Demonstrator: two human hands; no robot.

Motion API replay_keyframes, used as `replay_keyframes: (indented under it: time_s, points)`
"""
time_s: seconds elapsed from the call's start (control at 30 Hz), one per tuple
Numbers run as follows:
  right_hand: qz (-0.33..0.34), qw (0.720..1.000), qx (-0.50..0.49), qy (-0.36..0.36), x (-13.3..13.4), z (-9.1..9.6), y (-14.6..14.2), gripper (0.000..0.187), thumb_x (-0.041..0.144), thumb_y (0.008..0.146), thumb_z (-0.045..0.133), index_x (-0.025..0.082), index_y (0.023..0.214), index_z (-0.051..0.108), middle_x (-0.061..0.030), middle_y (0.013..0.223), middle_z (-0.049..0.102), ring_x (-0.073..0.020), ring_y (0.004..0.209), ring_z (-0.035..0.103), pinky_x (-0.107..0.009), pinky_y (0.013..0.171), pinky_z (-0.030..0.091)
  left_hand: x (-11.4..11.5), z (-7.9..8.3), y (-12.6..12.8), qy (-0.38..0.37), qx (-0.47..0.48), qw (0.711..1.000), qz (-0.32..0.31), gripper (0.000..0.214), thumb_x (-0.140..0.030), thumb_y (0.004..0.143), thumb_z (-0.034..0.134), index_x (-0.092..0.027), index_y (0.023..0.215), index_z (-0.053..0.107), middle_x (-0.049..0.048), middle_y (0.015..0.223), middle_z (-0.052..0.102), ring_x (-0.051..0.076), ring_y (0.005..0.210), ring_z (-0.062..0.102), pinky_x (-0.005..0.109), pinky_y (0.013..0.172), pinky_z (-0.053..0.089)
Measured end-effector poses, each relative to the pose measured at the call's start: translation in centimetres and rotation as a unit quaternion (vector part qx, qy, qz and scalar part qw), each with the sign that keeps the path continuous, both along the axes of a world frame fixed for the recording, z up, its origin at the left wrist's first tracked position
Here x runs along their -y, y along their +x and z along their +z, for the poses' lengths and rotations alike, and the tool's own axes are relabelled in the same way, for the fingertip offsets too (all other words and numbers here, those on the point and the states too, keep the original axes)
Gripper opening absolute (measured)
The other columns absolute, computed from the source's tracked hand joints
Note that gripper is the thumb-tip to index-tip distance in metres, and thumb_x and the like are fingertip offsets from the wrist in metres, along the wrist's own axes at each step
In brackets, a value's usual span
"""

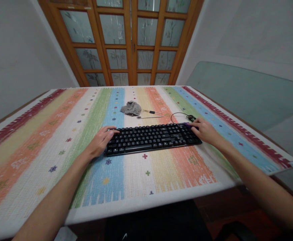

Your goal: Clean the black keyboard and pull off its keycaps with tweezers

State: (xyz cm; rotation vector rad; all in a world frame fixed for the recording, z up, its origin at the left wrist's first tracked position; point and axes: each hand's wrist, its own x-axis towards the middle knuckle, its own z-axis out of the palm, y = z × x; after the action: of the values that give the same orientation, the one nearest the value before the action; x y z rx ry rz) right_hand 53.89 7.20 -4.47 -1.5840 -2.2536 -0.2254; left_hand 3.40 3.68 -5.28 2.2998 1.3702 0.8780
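A black keyboard [151, 139] lies on the striped tablecloth in front of me, turned slightly. My left hand [103, 140] grips its left end, with fingers along the top corner and the thumb over the keys. At the far right corner my right hand [203, 130] is closed around a small dark purple thing [188, 125]. That thing is mostly hidden by my fingers, and its kind cannot be made out. Behind the keyboard sit a crumpled grey cloth [131, 108], a thin brush [150, 117] and a wire tool with a black grip [151, 112].
The keyboard's black cable [178, 113] loops behind its right end to a coiled bundle [191, 118]. A colourful striped tablecloth [146, 167] covers the table. Wooden glass-paned doors [133, 47] stand beyond it, and a pale green panel [246, 87] is at the right.
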Motion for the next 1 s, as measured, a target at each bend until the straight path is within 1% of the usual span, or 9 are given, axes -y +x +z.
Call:
replay_keyframes:
  time_s: [0.17, 0.27, 0.37, 0.43, 0.6, 0.7, 0.8, 0.87, 1.0]
  points:
    - [-0.027, 0.998, -0.040, 0.032, -0.4, 1.0, 0.7, 0.034, 0.029, 0.089, 0.049, 0.019, 0.104, 0.077, -0.0109, 0.094, 0.071, -0.0274, 0.087, 0.067, -0.040, 0.081, 0.054, 0.2, 0.4, 0.1, -0.007, -0.006, 1.000, -0.006, 0.060, -0.055, 0.103, 0.024, -0.020, 0.115, 0.072, 0.0099, 0.133, 0.062, 0.030, 0.126, 0.055, 0.053, 0.115, 0.037]
    - [-0.007, 0.998, -0.055, 0.015, -0.7, 1.4, 1.5, 0.030, 0.030, 0.087, 0.052, 0.019, 0.099, 0.077, -0.0103, 0.094, 0.072, -0.0278, 0.086, 0.068, -0.041, 0.081, 0.054, 0.2, 0.4, 0.1, -0.009, -0.005, 1.000, -0.008, 0.059, -0.054, 0.103, 0.024, -0.021, 0.114, 0.072, 0.0101, 0.133, 0.062, 0.029, 0.126, 0.055, 0.054, 0.115, 0.037]
    - [0.023, 0.997, -0.063, -0.032, -1.1, 1.0, 2.0, 0.027, 0.032, 0.085, 0.054, 0.021, 0.091, 0.077, -0.0083, 0.092, 0.074, -0.0271, 0.085, 0.069, -0.042, 0.082, 0.055, 0.0, -0.1, -0.1, -0.003, 0.001, 1.000, -0.006, 0.059, -0.054, 0.104, 0.025, -0.021, 0.115, 0.072, 0.0094, 0.133, 0.063, 0.029, 0.126, 0.055, 0.052, 0.115, 0.037]
    - [0.023, 0.996, -0.077, -0.044, -1.4, 0.7, 2.1, 0.026, 0.033, 0.084, 0.055, 0.022, 0.090, 0.077, -0.0078, 0.092, 0.075, -0.0275, 0.085, 0.070, -0.043, 0.083, 0.056, -0.2, -0.4, -0.2, -0.001, 0.005, 1.000, -0.002, 0.059, -0.054, 0.104, 0.024, -0.022, 0.116, 0.072, 0.0079, 0.134, 0.063, 0.028, 0.127, 0.055, 0.052, 0.116, 0.036]
    - [0.004, 0.994, -0.098, -0.037, -1.8, 0.1, 1.5, 0.024, 0.033, 0.082, 0.057, 0.023, 0.089, 0.077, -0.0082, 0.093, 0.076, -0.0290, 0.086, 0.071, -0.044, 0.081, 0.056, -0.2, -0.3, -0.3, -0.010, 0.004, 1.000, -0.001, 0.058, -0.055, 0.104, 0.024, -0.023, 0.117, 0.072, 0.0069, 0.135, 0.062, 0.028, 0.128, 0.054, 0.052, 0.118, 0.035]
    - [-0.013, 0.994, -0.108, -0.013, -1.9, 0.1, 1.2, 0.025, 0.034, 0.084, 0.056, 0.023, 0.090, 0.077, -0.0090, 0.094, 0.076, -0.0296, 0.088, 0.071, -0.045, 0.083, 0.056, -0.1, -0.2, -0.2, -0.013, 0.009, 1.000, -0.001, 0.058, -0.055, 0.103, 0.024, -0.023, 0.115, 0.072, 0.0074, 0.135, 0.062, 0.029, 0.128, 0.054, 0.053, 0.118, 0.035]
    - [-0.018, 0.989, -0.149, 0.008, -2.0, 0.4, 1.1, 0.027, 0.040, 0.086, 0.056, 0.023, 0.091, 0.077, -0.0090, 0.095, 0.075, -0.0299, 0.090, 0.070, -0.046, 0.084, 0.056, -0.2, -0.2, -0.2, -0.005, 0.020, 1.000, 0.000, 0.058, -0.056, 0.103, 0.025, -0.025, 0.114, 0.072, 0.0077, 0.134, 0.063, 0.030, 0.127, 0.055, 0.055, 0.117, 0.035]
    - [0.015, 0.984, -0.178, -0.001, -2.0, 0.7, 1.0, 0.029, 0.045, 0.087, 0.057, 0.023, 0.093, 0.076, -0.0089, 0.097, 0.075, -0.0292, 0.090, 0.070, -0.046, 0.085, 0.055, -0.1, -0.3, -0.2, -0.007, 0.022, 1.000, -0.001, 0.058, -0.055, 0.103, 0.025, -0.024, 0.115, 0.073, 0.0084, 0.134, 0.063, 0.031, 0.127, 0.055, 0.056, 0.117, 0.035]
    - [0.136, 0.972, -0.178, -0.074, -1.9, 1.3, 0.6, 0.032, 0.050, 0.086, 0.060, 0.023, 0.091, 0.076, -0.0087, 0.094, 0.073, -0.0265, 0.088, 0.068, -0.043, 0.086, 0.055, -0.1, -0.2, -0.2, -0.010, 0.028, 1.000, -0.005, 0.057, -0.054, 0.103, 0.025, -0.027, 0.115, 0.073, 0.0084, 0.134, 0.063, 0.030, 0.127, 0.055, 0.055, 0.117, 0.036]
